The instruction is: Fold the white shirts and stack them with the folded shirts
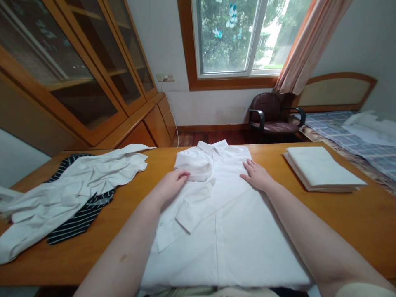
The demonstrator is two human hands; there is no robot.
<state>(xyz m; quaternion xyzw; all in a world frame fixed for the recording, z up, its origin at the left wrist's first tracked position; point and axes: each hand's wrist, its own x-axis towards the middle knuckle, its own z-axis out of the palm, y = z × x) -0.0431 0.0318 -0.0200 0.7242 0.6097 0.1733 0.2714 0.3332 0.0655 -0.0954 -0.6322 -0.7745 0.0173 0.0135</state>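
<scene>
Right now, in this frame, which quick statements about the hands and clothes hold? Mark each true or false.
1. The right hand lies on the spread white shirt. True.
2. The left hand is on the striped cloth. False: it is at the shirt's folded-over sleeve.
3. The striped cloth lies partly under a crumpled white garment. True.
4. The shirt's collar points toward the person. False: it is at the table's far edge.
5. A folded white stack lies beyond the right hand. True.

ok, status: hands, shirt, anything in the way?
Left hand at folded sleeve; right hand resting on shirt. Shirt laid out, collar at far end. Rumpled garment and white stack lie beside it, apart.
</scene>
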